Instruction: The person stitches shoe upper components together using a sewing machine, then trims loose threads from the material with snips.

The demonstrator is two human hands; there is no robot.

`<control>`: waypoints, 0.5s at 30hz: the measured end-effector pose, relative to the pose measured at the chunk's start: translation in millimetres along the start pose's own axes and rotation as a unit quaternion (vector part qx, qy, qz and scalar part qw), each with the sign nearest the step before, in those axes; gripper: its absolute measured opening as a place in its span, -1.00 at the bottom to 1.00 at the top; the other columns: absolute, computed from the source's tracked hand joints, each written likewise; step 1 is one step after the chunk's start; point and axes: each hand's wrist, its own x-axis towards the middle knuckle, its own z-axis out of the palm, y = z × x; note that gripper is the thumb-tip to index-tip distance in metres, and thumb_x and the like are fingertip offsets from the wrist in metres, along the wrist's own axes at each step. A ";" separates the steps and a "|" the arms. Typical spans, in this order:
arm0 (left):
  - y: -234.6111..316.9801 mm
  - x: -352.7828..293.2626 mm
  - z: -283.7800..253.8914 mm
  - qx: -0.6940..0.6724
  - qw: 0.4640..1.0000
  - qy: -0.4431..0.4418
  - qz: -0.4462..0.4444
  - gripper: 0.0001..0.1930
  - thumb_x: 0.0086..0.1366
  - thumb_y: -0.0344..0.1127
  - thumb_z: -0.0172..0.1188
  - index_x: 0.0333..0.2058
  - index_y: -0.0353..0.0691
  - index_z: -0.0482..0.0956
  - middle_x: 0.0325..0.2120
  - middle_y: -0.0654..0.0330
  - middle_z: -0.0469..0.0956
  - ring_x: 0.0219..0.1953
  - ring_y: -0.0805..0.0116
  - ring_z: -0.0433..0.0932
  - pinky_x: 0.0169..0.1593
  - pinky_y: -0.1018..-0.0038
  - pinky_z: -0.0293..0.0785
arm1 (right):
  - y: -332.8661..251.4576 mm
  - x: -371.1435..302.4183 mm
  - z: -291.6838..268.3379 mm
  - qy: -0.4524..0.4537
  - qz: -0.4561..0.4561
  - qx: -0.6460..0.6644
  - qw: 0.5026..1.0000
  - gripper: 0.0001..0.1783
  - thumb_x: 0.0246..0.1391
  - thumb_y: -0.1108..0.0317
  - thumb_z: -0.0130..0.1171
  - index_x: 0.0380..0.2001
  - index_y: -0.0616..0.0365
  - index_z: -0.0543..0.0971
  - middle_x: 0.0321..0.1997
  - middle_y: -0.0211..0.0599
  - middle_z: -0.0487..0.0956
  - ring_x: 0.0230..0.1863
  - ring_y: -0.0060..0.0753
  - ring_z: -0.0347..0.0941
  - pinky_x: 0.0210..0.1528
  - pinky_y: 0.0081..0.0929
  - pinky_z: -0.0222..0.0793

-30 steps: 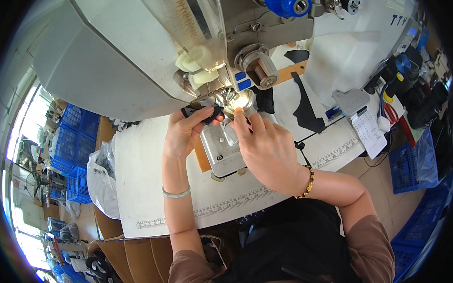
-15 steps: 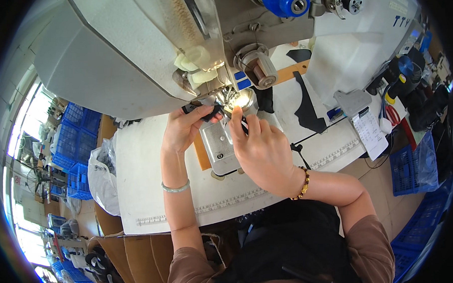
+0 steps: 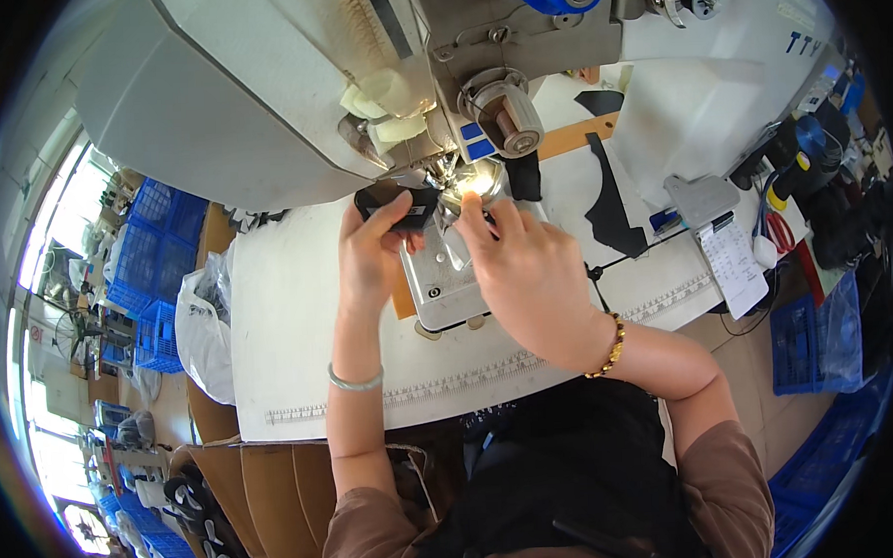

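Observation:
My left hand (image 3: 369,257) pinches a small black piece of material (image 3: 405,206), thumb on top, just left of the sewing machine's (image 3: 253,99) lit needle area. The piece looks flat and bears a small pale mark. On the right, my right hand (image 3: 535,276) is closed, its fingertips close to the shiny metal parts under the lamp. A small dark thing shows between its fingers, too hidden to name. Below both hands is the machine's metal bed plate (image 3: 447,297). A bobbin of brown thread (image 3: 516,131) sits above my right hand.
Black cut pieces (image 3: 611,204) lie on the white table (image 3: 291,324) to the right, near a clipboard with a written sheet (image 3: 731,264) and red-handled scissors (image 3: 781,233). A measuring tape (image 3: 421,393) runs along the near edge. Blue crates (image 3: 156,260) and a plastic bag (image 3: 205,337) stand left.
My left hand has turned the black piece so that more of its flat face shows. My right hand has shifted slightly right, its fingers still by the needle area. The view has moved a little.

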 end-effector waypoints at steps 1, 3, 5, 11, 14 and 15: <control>-5.4 -9.1 6.3 0.000 0.999 0.040 0.008 -0.92 0.24 -0.48 0.09 -0.29 -0.34 0.46 -0.47 0.14 0.53 -0.62 0.36 0.43 -0.51 0.49 0.33 | 4.0 -0.8 -2.2 -0.010 -0.003 0.017 1.000 -0.65 -0.10 0.41 0.16 -0.19 0.35 0.51 -0.49 -0.34 0.42 -0.58 -0.51 0.40 -0.59 -0.60 0.33; -17.8 -26.4 17.9 -0.017 0.995 0.076 0.062 -0.89 0.25 -0.46 0.10 -0.25 -0.32 0.46 -0.45 0.17 0.52 -0.64 0.40 0.42 -0.51 0.52 0.33 | 11.6 -1.9 -5.8 -0.021 -0.012 0.042 0.999 -0.65 -0.12 0.41 0.17 -0.19 0.33 0.50 -0.48 -0.34 0.43 -0.56 -0.50 0.44 -0.58 -0.59 0.35; -28.7 -37.3 24.9 -0.079 0.992 0.091 0.039 -0.85 0.26 -0.38 0.12 -0.22 -0.26 0.46 -0.42 0.22 0.52 -0.60 0.45 0.43 -0.50 0.57 0.33 | 18.6 -1.8 -7.8 -0.024 -0.024 0.058 0.998 -0.64 -0.13 0.42 0.18 -0.20 0.32 0.50 -0.48 -0.34 0.44 -0.54 -0.49 0.46 -0.57 -0.58 0.37; -27.8 -36.1 15.4 -0.253 0.966 0.045 -0.037 -0.72 0.30 -0.15 0.07 -0.14 -0.20 0.52 -0.25 0.24 0.62 -0.33 0.43 0.57 -0.35 0.54 0.41 | 47.6 4.5 -6.1 -0.028 -0.085 0.100 0.991 -0.70 0.04 0.33 0.25 -0.16 0.20 0.52 -0.55 -0.40 0.43 -0.63 -0.46 0.41 -0.63 -0.52 0.28; -19.0 -39.0 14.6 -0.078 0.995 0.059 0.037 -0.78 0.25 -0.39 0.17 -0.14 -0.30 0.55 -0.23 0.18 0.62 -0.22 0.39 0.59 -0.20 0.52 0.47 | 59.7 6.9 -4.9 -0.024 -0.118 0.119 0.986 -0.70 0.03 0.33 0.26 -0.16 0.19 0.52 -0.55 -0.41 0.43 -0.64 -0.45 0.41 -0.63 -0.52 0.28; -17.1 -40.0 16.3 -0.010 0.994 0.084 0.064 -0.78 0.23 -0.45 0.18 -0.14 -0.33 0.56 -0.23 0.17 0.62 -0.21 0.38 0.59 -0.17 0.51 0.48 | 61.4 7.4 -4.5 -0.031 -0.119 0.122 0.985 -0.70 0.03 0.32 0.26 -0.16 0.19 0.52 -0.55 -0.41 0.44 -0.64 -0.44 0.41 -0.62 -0.51 0.28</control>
